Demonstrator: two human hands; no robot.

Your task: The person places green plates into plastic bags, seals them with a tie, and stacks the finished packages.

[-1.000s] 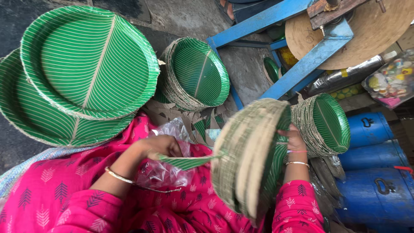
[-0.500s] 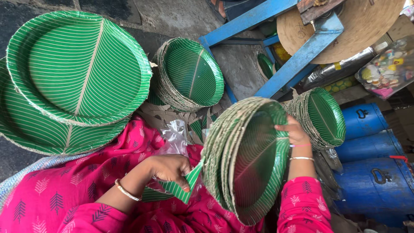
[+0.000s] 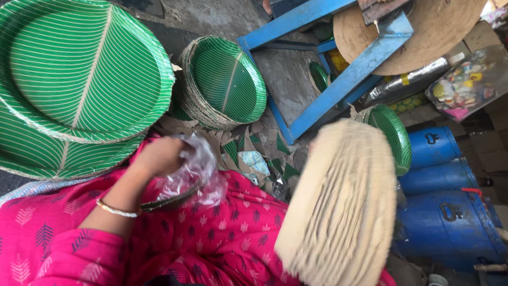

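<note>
Left hand (image 3: 159, 156) is clenched round a clear plastic bag (image 3: 196, 175), holding it over the pink lap (image 3: 222, 238) w/ a single green plate (image 3: 169, 200) just under it. Right hand's hidden behind the blurred stack of plates (image 3: 338, 206) standing on edge at right, so can't tell its grip. Big green plates (image 3: 79, 69) lean top left; blue drums (image 3: 450, 212) far right.

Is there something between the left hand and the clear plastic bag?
No. The left hand already grips the clear plastic bag on the pink lap, nothing between them. The right hand is hidden behind the blurred stack of plates.
</note>
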